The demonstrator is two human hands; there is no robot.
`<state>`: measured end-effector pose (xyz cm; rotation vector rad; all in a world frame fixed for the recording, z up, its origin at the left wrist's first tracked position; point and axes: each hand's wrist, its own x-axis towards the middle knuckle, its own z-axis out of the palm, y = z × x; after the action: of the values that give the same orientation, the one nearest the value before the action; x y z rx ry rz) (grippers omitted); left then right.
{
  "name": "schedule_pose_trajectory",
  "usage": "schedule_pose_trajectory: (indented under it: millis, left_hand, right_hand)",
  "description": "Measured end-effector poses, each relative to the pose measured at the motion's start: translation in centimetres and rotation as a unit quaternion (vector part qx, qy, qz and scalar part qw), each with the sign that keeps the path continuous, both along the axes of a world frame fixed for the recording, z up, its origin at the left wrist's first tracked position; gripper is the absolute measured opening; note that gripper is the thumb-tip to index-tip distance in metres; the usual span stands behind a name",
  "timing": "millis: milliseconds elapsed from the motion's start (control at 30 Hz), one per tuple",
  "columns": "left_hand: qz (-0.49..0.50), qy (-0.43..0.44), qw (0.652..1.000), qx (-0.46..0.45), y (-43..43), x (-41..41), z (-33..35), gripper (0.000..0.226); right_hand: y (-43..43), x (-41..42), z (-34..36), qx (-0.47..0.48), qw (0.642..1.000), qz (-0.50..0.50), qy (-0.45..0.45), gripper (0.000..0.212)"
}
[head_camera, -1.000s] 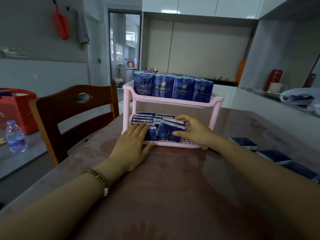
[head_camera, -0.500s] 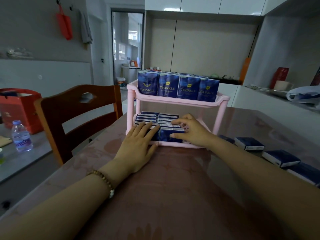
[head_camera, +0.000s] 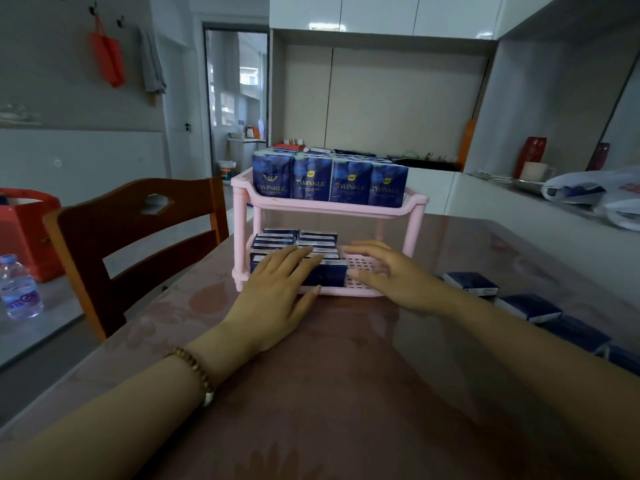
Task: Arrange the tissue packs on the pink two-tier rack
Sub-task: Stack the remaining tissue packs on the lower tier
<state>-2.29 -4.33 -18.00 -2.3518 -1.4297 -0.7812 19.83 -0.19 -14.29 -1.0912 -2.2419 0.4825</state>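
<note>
The pink two-tier rack (head_camera: 329, 211) stands on the table ahead of me. Several blue tissue packs (head_camera: 329, 183) stand upright in a row on its upper tier. More blue packs (head_camera: 299, 239) lie stacked on the left part of the lower tier. My left hand (head_camera: 277, 289) lies flat with straight fingers on the front packs of that stack. My right hand (head_camera: 388, 273) hovers over the bare right part of the lower tier, fingers loosely spread, holding nothing. Loose blue packs (head_camera: 471, 284) lie on the table to the right.
A wooden chair (head_camera: 135, 244) stands at the table's left side. A water bottle (head_camera: 19, 289) and a red box (head_camera: 24, 233) sit on a lower surface at far left. A white counter with a plastic bag (head_camera: 595, 194) runs along the right.
My right hand has let go of the pack it was setting into the lower tier and drawn back to the right. The pack now lies in the stack. My left hand stayed put.
</note>
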Motion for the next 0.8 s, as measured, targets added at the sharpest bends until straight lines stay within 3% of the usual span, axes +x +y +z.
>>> schedule_pose_trajectory:
  millis: [133, 333, 433, 533, 633, 800]
  left_hand:
    - [-0.095, -0.017, 0.995, -0.004, -1.7, 4.6, 1.2, 0.053]
    - [-0.177, -0.010, 0.984, -0.034, -2.2, 12.7, 2.4, 0.056]
    - [-0.164, -0.027, 0.979, -0.115, -0.4, 17.0, 2.9, 0.056]
    - [-0.155, 0.018, 0.973, -0.169, 2.1, 20.4, 2.7, 0.055]
    - [-0.107, 0.051, 0.970, -0.210, 4.5, 22.9, 2.3, 0.057]
    - [-0.011, 0.030, 0.954, -0.297, 7.1, 25.1, 2.0, 0.058]
  right_hand:
    - [-3.0, 5.1, 1.4, -0.028, 0.999, -0.017, -0.028, 0.042]
    - [-5.2, 13.7, 2.3, -0.026, 0.989, -0.139, -0.050, 0.041]
    - [-5.4, 17.4, 1.7, -0.042, 0.979, -0.180, -0.085, 0.042]
    - [-5.5, 20.4, 1.0, -0.090, 0.967, -0.212, -0.111, 0.049]
    - [-5.5, 22.8, 0.2, -0.140, 0.959, -0.218, -0.110, 0.054]
    - [-4.9, 24.7, -1.3, -0.194, 0.950, -0.218, -0.108, 0.076]
